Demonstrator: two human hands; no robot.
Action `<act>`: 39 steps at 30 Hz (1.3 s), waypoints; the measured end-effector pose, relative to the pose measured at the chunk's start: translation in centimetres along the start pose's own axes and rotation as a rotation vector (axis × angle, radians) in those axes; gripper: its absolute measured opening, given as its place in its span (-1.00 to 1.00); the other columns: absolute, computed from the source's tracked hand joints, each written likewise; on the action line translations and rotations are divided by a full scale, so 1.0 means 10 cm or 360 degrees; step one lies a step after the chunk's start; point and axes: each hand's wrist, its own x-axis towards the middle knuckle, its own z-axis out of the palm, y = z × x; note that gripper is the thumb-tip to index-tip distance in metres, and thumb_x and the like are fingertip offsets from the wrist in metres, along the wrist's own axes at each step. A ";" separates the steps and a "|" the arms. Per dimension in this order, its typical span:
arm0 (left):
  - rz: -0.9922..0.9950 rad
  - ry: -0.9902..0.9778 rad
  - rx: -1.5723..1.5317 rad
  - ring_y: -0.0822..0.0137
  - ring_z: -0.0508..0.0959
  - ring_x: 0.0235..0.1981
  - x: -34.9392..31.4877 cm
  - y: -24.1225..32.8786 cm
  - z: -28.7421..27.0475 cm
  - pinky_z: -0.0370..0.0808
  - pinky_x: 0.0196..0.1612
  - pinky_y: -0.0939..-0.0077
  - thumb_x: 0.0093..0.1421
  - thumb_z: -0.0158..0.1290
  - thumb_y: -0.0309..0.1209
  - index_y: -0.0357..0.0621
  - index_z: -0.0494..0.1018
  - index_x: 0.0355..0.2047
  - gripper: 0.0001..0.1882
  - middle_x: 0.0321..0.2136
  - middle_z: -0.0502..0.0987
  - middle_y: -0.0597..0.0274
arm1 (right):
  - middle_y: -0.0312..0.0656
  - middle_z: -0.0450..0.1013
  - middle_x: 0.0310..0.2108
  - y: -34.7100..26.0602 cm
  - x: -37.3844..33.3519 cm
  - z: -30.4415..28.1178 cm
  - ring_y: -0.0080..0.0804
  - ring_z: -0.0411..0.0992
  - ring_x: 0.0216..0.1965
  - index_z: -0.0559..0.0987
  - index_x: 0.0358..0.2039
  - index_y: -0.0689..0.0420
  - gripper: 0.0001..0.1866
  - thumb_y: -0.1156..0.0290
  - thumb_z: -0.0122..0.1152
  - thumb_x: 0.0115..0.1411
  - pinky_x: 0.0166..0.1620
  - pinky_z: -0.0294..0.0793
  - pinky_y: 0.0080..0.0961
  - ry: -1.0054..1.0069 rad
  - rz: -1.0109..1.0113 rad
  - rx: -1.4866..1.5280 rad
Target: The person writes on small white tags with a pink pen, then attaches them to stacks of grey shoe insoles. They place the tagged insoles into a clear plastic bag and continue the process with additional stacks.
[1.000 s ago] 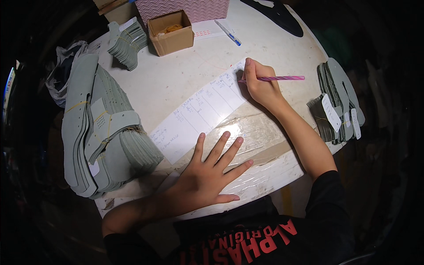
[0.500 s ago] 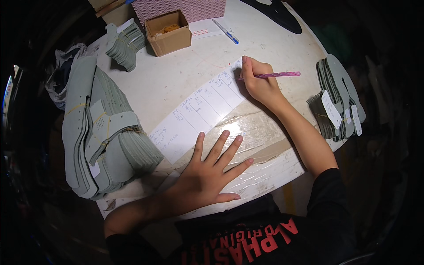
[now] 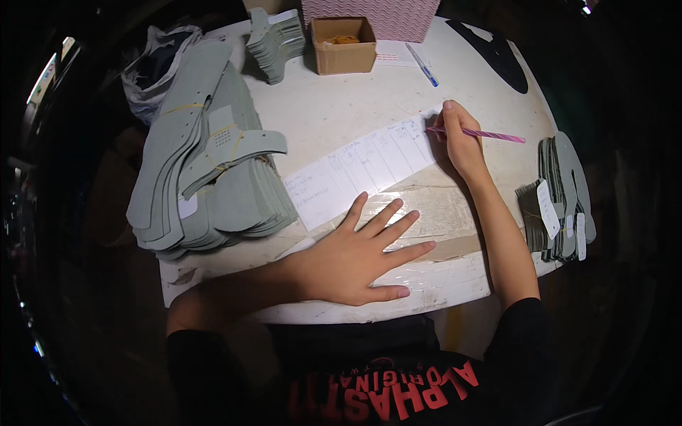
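A long white paper strip (image 3: 355, 170) with handwriting and ruled lines lies slanted across the table. My right hand (image 3: 462, 142) is closed around a pink striped pen (image 3: 501, 135) at the strip's far right end, and the pen's tip is hidden by the fingers. Flat on the table, my left hand (image 3: 362, 255) spreads its fingers, with one fingertip at the paper's near edge. Left of the paper rises a large stack of grey-green cut pieces (image 3: 177, 156), bound with yellow rubber bands.
Smaller grey bundles stand at the back (image 3: 273, 46) and at the right edge (image 3: 561, 192), the latter with white tags. A cardboard box (image 3: 344, 57) holds rubber bands before a pink basket (image 3: 376, 18). A blue pen (image 3: 423, 65) and a black flat piece (image 3: 490, 57) lie at the back.
My view has shifted, so the table's contents appear farther right and turned slightly. My right hand still grips the pen at the strip's right end; my left hand stays spread flat.
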 end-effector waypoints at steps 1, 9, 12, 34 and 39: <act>-0.0058 0.0209 -0.0117 -0.24 0.14 0.58 0.02 0.02 -0.03 0.08 0.51 -0.51 0.49 0.04 0.08 0.25 0.20 0.59 -0.27 0.54 0.16 -0.22 | -0.35 0.37 -0.55 0.01 -0.01 -0.07 -0.60 0.31 -0.45 0.51 -0.37 0.15 -0.54 0.14 -0.03 0.65 -0.33 0.30 -0.55 -0.0075 0.0042 0.0105; 0.0003 0.1582 -0.0287 0.09 0.57 0.17 -0.62 0.58 -0.01 0.49 0.28 0.14 0.09 0.28 -0.55 -0.07 0.62 0.13 -0.47 0.15 0.59 0.04 | -0.47 0.23 -0.64 0.11 -0.02 -0.33 -0.75 0.06 -0.74 0.55 -0.06 0.09 -0.86 0.32 0.08 0.57 -0.71 -0.03 -0.64 0.0050 0.0254 0.0412; -0.0463 0.2041 -0.0135 0.05 0.59 0.08 -1.40 0.93 0.32 0.51 0.21 0.21 0.14 0.19 -0.66 -0.15 0.62 0.05 -0.57 0.09 0.61 0.07 | -0.48 0.24 -0.65 -0.04 -0.09 -0.35 -0.77 0.07 -0.78 0.59 0.03 0.09 -0.76 0.20 0.15 0.60 -0.73 -0.02 -0.63 -0.0057 0.0245 0.0077; -0.3260 0.2466 -0.1462 -0.27 0.60 0.15 -3.60 -0.33 4.66 0.51 0.22 0.00 0.29 0.10 -0.44 -0.35 0.37 0.29 -0.44 0.13 0.57 -0.32 | -0.21 0.42 -0.56 -1.59 -2.32 1.37 -0.20 0.42 -0.57 0.47 -0.48 0.08 -0.51 0.33 0.78 -0.06 -0.50 0.33 -0.26 -0.1032 -0.1098 -0.1092; -0.3065 0.1982 -0.0909 -0.27 0.58 0.20 -3.68 -1.03 4.63 0.52 0.25 -0.09 0.28 0.18 -0.42 -0.31 0.39 0.31 -0.41 0.20 0.55 -0.30 | -0.22 0.37 -0.57 -1.60 -2.35 1.77 -0.17 0.40 -0.59 0.39 -0.50 0.02 -0.47 0.35 0.75 -0.12 -0.52 0.31 -0.22 -0.1072 -0.1236 -0.1248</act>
